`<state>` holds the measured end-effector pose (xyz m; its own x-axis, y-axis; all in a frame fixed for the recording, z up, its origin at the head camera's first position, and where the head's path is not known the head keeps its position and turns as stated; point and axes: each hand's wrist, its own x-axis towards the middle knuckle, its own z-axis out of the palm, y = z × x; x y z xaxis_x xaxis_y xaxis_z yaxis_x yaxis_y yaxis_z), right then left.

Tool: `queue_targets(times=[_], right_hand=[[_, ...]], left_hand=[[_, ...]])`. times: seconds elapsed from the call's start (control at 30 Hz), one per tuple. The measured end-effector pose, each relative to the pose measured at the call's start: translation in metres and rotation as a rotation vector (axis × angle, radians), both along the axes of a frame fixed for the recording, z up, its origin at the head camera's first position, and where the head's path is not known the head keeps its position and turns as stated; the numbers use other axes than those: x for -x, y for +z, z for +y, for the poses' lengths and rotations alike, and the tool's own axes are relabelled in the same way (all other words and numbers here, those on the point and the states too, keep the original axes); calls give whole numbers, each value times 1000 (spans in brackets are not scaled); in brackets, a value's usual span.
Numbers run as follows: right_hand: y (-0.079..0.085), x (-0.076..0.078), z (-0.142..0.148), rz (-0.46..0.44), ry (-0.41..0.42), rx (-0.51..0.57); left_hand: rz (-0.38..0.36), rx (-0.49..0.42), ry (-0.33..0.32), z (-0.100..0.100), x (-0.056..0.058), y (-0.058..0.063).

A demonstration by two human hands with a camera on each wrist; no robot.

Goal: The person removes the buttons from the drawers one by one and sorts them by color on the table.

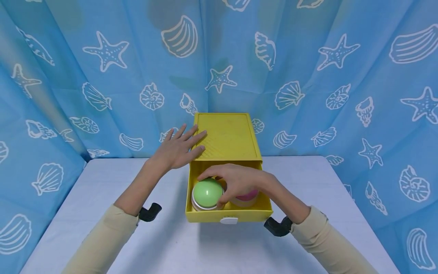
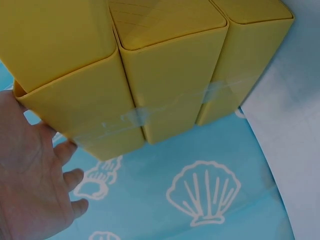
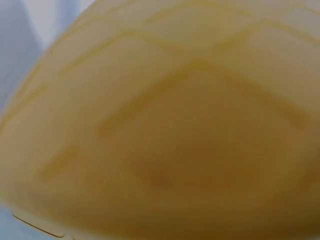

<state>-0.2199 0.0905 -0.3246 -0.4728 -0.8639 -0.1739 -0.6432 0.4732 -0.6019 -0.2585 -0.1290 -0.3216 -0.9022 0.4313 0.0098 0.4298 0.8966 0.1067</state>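
A yellow drawer box (image 1: 227, 137) stands on the table with its top drawer (image 1: 244, 216) pulled out, a white handle on the front. In the drawer's left part sits a round jar with a glossy green domed lid (image 1: 208, 193). My right hand (image 1: 239, 180) reaches in from the right and grips this jar, fingers over its far side and thumb at its near right. Under the right hand, a pink-topped round thing (image 1: 247, 196) is partly hidden. My left hand (image 1: 176, 150) lies spread at the box's upper left edge, fingertips on its top and side.
Clear tape (image 2: 140, 116) runs across the side of the stacked yellow compartments in the left wrist view. A white cloth covers the table (image 1: 164, 243). Behind it hangs a blue shell-print curtain (image 1: 239, 91). Blurred yellow patterned plastic (image 3: 200, 125) fills the right wrist view.
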Motion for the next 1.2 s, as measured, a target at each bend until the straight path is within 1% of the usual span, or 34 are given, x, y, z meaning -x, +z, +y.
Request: queue_targets(times=[0.23,0.47,0.67,0.83,1.03,1.2], right_hand=[[5,-4,6,26,0,82],[17,-7,18,-8,-29,158],[32,-9,34,-62,-64,230],[44,-10,53,-67,-75,280],[53,-10,89,-19,-145,275],[53,-9,120,34,-221,272]], left_hand=[[0,-2,-15,1,-1,1],[3,-6,-11,0,-3,0],[2,-9,-11,-1,-1,-1],[-6,-18,-3,0,-1,-1],[-10,-17,5,1,-1,0],[-1,-22,0,1,-1,0]])
